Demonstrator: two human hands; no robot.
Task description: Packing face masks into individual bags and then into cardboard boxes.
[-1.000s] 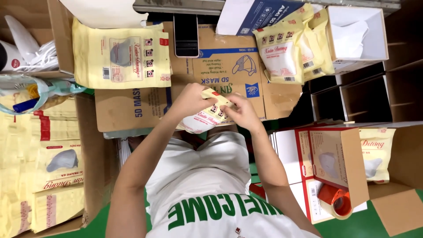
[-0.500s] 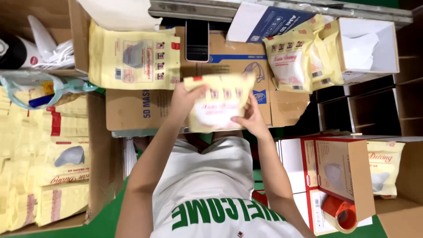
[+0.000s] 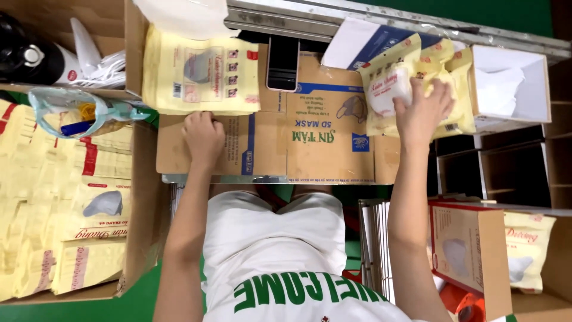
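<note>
My right hand [image 3: 422,110] lies flat on a stack of filled yellow mask bags [image 3: 398,83] at the right of the cardboard work surface [image 3: 310,143], fingers spread over the top bag. My left hand [image 3: 203,136] rests on the cardboard with fingers curled, its fingertips touching the lower edge of a pile of flat yellow bags [image 3: 199,71]. Whether the left fingers pinch a bag is hidden. A dark phone [image 3: 283,62] lies between the two piles.
A white open box [image 3: 511,83] with white masks stands at the far right. A carton of flat yellow bags [image 3: 59,203] sits at the left. A red-edged carton [image 3: 471,256] and an orange tape roll [image 3: 468,304] lie at the lower right. A black bottle [image 3: 24,56] stands top left.
Both hands held a yellow bag up in front of me; now the right hand has laid it on the stack at the right, and the left hand has gone to the pile at the left.
</note>
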